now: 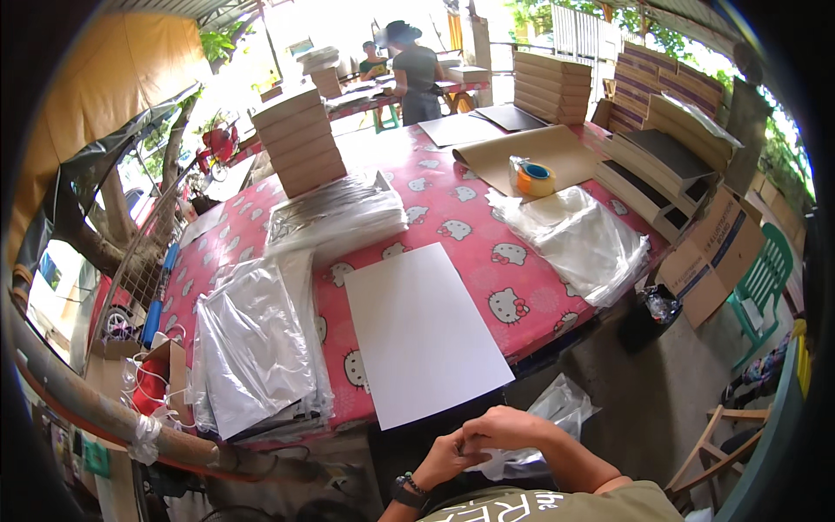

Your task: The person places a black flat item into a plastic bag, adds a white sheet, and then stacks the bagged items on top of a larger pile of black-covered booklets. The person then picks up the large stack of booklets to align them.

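My left hand (447,461), with a dark watch and a beaded bracelet at its wrist, meets my right hand (504,430) just off the table's near edge. Fingers of both are curled together at the fingertips; what lies between them, if anything, is too small to tell. A clear plastic bag (561,404) shows behind and below my right hand and forearm; whether the fingers grip it is hidden. Just beyond my hands, a blank white sheet (426,335) lies flat, its near edge reaching the table's edge. A stack of clear plastic sleeves (252,344) lies left of it.
On the pink patterned table (452,204) are a plastic-filled tray (383,191), more clear bags (583,235), tape rolls (534,179), brown paper (522,152) and stacked boxes (300,143). A metal rail (87,404) runs at left; a green chair (765,283) stands right. Two people work farther back.
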Tool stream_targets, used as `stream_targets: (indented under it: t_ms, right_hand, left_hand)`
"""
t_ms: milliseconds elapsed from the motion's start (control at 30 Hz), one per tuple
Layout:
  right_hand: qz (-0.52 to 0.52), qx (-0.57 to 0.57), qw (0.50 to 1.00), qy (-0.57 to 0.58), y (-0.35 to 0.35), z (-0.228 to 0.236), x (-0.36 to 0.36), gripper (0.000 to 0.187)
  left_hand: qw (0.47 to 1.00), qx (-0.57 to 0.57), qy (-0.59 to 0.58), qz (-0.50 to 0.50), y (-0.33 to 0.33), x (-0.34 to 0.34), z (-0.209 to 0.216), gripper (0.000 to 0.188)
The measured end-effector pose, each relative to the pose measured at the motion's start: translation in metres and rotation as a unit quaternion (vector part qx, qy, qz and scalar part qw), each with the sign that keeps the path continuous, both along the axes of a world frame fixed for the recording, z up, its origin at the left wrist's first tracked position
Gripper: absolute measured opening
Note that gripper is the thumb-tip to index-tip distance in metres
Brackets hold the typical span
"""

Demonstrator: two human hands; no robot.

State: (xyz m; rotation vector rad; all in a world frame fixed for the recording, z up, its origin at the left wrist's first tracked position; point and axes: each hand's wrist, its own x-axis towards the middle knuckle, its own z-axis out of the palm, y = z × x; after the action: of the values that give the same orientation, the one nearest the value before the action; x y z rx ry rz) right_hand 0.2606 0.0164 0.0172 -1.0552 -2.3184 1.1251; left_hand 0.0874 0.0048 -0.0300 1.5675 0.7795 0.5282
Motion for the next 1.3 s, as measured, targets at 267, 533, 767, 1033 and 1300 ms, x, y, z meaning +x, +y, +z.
stream_targets:
  t_ms: [267, 533, 767, 1033, 1300]
  right_hand:
    - [-0.169, -0.071, 0.968, 0.172, 0.005, 0.000, -0.015, 0.026]
    - [-0.295, -0.164, 0.898, 0.282, 0.002, -0.011, -0.024, 0.012]
    - [-0.297, 0.052, 0.927, 0.224, -0.002, -0.011, -0.043, 0.012]
    - [-0.075, -0.372, 0.536, 0.754, 0.004, 0.009, 0.009, 0.021]
    - [-0.094, -0.236, 0.929, 0.269, -0.011, 0.040, -0.023, 0.008]
  left_hand:
    - [0.941, 0.010, -0.169, 0.293, 0.002, -0.004, 0.009, 0.013]
    - [0.924, -0.033, -0.173, 0.340, 0.009, -0.004, 0.026, 0.013]
    - [0.895, -0.110, -0.310, 0.301, 0.013, -0.010, 0.003, 0.027]
    - [0.896, -0.311, -0.317, 0.025, 0.011, -0.091, -0.005, 0.036]
    - [0.911, 0.333, 0.022, 0.241, 0.006, -0.058, 0.085, 0.079]
